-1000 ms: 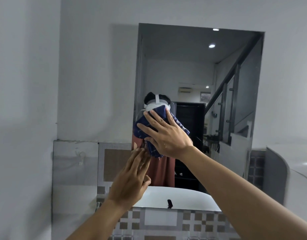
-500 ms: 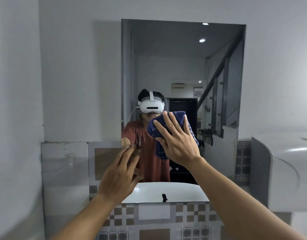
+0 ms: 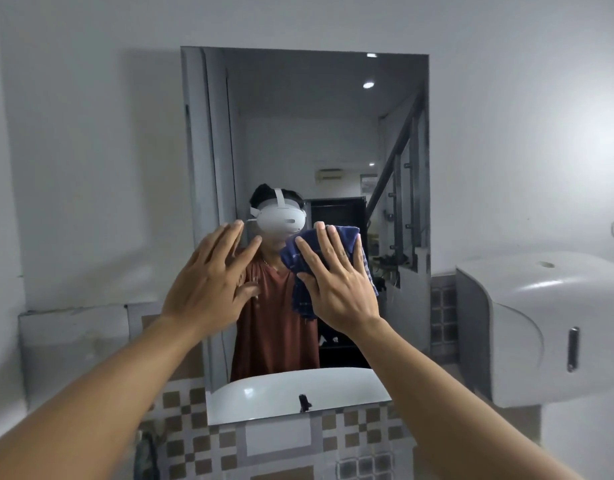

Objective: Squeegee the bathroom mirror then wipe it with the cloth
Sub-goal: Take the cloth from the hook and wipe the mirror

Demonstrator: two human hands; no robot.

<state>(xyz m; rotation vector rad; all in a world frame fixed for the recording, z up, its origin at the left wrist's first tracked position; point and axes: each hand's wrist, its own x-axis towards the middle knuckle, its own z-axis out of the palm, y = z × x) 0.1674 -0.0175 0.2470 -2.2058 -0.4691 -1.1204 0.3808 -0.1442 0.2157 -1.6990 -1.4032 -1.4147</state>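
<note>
A frameless rectangular mirror [image 3: 305,126] hangs on the white wall ahead. My right hand [image 3: 336,289] lies flat, fingers spread upward, pressing a dark blue checked cloth [image 3: 300,299] against the glass at mid-height, right of centre. The cloth shows above my fingertips and hangs below my palm on the left. My left hand [image 3: 208,289] is raised beside it, fingers apart, holding nothing, close to the mirror's left half; whether it touches the glass I cannot tell. No squeegee is in view.
A white wall-mounted dispenser [image 3: 541,327] juts out at the right, level with the mirror's lower edge. Brown-and-white checked tiles [image 3: 285,445] cover the wall below the mirror. A grey ledge [image 3: 73,313] runs along the left wall.
My right hand has slid the cloth rightward across the glass. My left hand has risen from low by the mirror's lower left to the same height as the right.
</note>
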